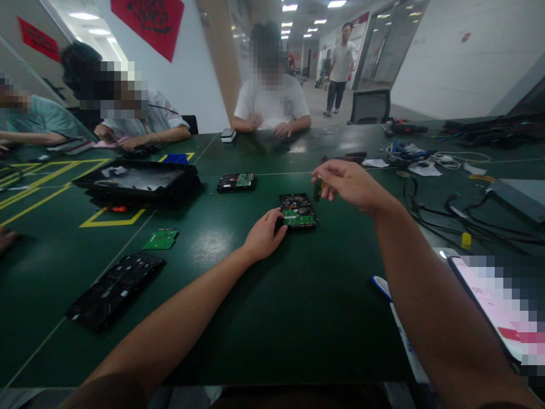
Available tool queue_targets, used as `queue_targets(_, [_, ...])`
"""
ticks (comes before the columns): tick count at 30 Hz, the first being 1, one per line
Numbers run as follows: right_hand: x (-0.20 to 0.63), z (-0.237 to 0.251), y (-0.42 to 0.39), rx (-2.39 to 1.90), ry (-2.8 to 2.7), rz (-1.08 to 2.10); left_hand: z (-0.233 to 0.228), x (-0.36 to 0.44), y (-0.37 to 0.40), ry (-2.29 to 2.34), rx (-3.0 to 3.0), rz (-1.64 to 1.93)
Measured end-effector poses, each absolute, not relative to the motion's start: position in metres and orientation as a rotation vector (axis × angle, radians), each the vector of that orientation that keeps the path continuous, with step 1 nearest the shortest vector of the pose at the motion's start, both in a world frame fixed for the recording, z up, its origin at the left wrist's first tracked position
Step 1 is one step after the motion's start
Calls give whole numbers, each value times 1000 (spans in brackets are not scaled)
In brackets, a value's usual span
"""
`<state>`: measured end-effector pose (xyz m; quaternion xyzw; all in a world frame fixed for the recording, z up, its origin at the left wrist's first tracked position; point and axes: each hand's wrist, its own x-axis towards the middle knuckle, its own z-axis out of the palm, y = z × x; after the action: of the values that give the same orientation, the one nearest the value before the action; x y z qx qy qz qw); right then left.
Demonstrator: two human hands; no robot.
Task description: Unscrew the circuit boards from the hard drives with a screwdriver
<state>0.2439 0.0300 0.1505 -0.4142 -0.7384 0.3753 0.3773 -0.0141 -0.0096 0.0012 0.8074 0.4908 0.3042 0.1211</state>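
A hard drive (297, 205) lies on the green table with its green circuit board facing up. My left hand (264, 234) is closed on the drive's left edge, thumb at the near corner. Just above the drive's right side, my right hand (347, 184) pinches a screwdriver (317, 187) with a dark and yellow handle, pointing down. Its tip is too small to make out, so contact with the drive is unclear. A second hard drive (237, 182) rests farther back to the left. Nearer on that side are a loose green circuit board (161, 239) and a black drive casing (117, 288).
Black trays (138, 182) are stacked at the left. Black cables (443, 216) and a grey metal box (522, 199) lie at the right, with a phone (481, 301) near my right forearm. A person (272, 102) sits opposite; others sit at the left.
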Motion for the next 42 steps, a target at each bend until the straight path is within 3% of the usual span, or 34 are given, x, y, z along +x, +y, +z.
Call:
queue_targets(9, [246,153,30,-1176,-1878,805,2,-15,-10,1447,2366,867])
queue_targets(20, [243,154,27,-1074,-1908,976,2,-15,-10,1437,2358,877])
queue_targets(27, [245,156,28,-1158,-1906,831,3,-14,-10,1440,2351,872])
queue_targets(37, [243,154,27,-1049,-1926,1014,2,-15,-10,1438,2353,881])
queue_targets(42, [245,156,26,-1088,-1965,904,3,-15,-10,1438,2353,880])
